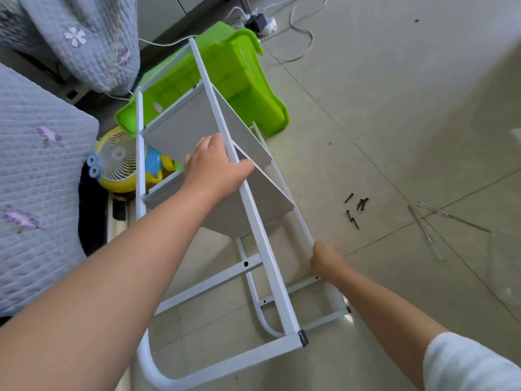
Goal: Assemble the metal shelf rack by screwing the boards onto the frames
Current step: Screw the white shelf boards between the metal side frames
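A white metal shelf rack (262,244) lies tilted over the tiled floor, its two side frames joined by two grey boards (194,128). My left hand (217,165) grips the upper white frame tube where the nearer board (270,193) meets it. My right hand (324,259) grips the thin tube of the lower frame, close to the floor. Several dark screws (355,208) lie loose on the tiles to the right of the rack. The lower cross bars (214,283) show open screw holes.
A green plastic bin (242,80) lies on its side behind the rack. A yellow toy fan (118,162) sits at the left beside a quilted grey cushion (36,176). Thin metal tools (428,232) lie on the floor at right. A power strip (260,24) and cables are beyond.
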